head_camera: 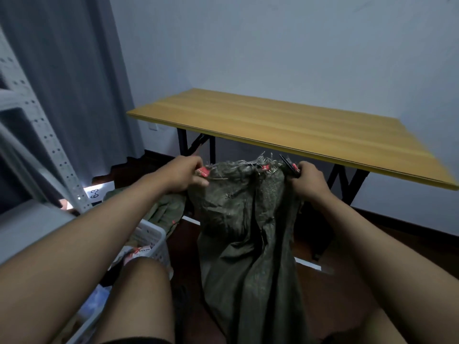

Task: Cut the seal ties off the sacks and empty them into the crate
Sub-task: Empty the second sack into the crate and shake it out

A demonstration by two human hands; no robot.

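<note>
A dark green woven sack (250, 234) hangs upright between my knees, its frayed mouth pulled wide. My left hand (185, 173) pinches the sack's left rim at a red seal tie (204, 172). My right hand (308, 177) grips the right rim together with black scissors (288, 163) and another red tie (294, 166). A third red tie (265, 167) shows on the rim between my hands. The white slotted crate (151, 238) stands at lower left, partly hidden by my left arm and knee, with small packets inside.
A second green sack (164, 209) lies slumped behind the crate. A wooden folding table (285, 125) with black legs stands just beyond the sack. A grey perforated metal rack (49, 145) rises on the left, a grey curtain behind it. The floor is dark.
</note>
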